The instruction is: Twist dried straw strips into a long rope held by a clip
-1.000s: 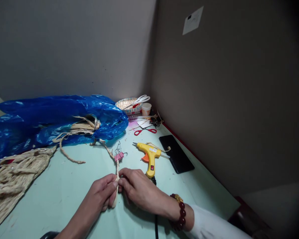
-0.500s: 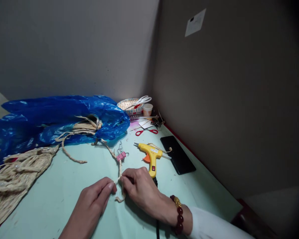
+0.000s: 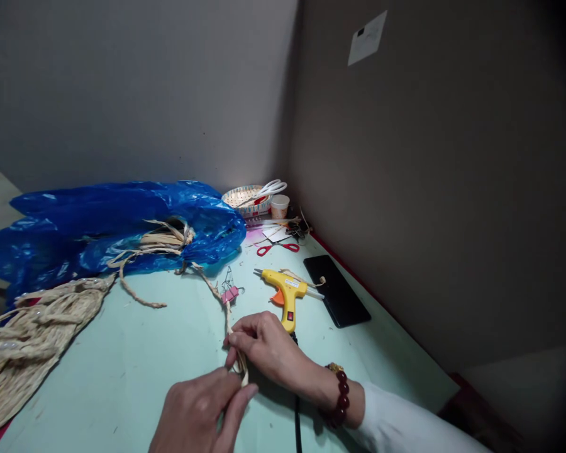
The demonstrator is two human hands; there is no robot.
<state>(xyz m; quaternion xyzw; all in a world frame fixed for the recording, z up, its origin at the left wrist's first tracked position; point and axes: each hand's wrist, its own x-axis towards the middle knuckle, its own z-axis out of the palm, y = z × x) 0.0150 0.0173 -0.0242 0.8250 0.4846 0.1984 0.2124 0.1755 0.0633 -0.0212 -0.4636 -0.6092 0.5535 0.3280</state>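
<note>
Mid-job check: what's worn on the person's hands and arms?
The right hand is gloveless, with a bracelet of round dark red beads and a gold-coloured piece at the wrist, then a white sleeve. The left hand is gloveless too, no sleeve in view.

Fingers (image 3: 243, 341) on pale twisted strand (image 3: 228, 316)

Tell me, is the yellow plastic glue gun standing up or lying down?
Lying down: the yellow plastic glue gun rests on its side on the pale green tabletop, label facing up.
</note>
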